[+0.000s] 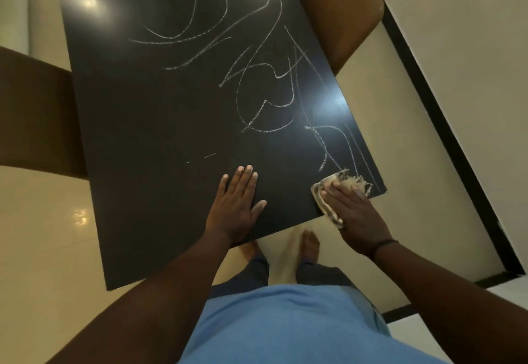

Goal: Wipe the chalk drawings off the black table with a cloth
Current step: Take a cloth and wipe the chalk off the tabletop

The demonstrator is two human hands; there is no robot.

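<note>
Barely begun, by the look of it: chalk drawings (251, 57) loop and zigzag across most of the black table (137, 135), from the far middle down to the near right corner. Near left part of the top looks bare apart from two short chalk dashes (201, 157), though whether wiped or never drawn on cannot be told. Nearly all of the lines left to clear, judging from how dense the marks stay toward the far end and along the right edge.

Right hand (354, 212) laid flat on the cloth (337, 189), fingers spread and pressing down rather than pinching; cloth trapped between palm and tabletop at the near right corner, touching the tail of the closest scribble. Frayed fringe pointing away from the body toward the right edge, a folded hem trailing back under the palm and just past the near edge; long axis running roughly from the near edge toward the far right, in line with the forearm.

Left hand (237, 206) resting palm-down on bare table just beside, fingers together and extended toward the far end, thumb out, holding nothing, probably bracing.

Table itself set skew to the body, long axis running away and slightly leftward, brown seats (337, 12) at either side
</note>
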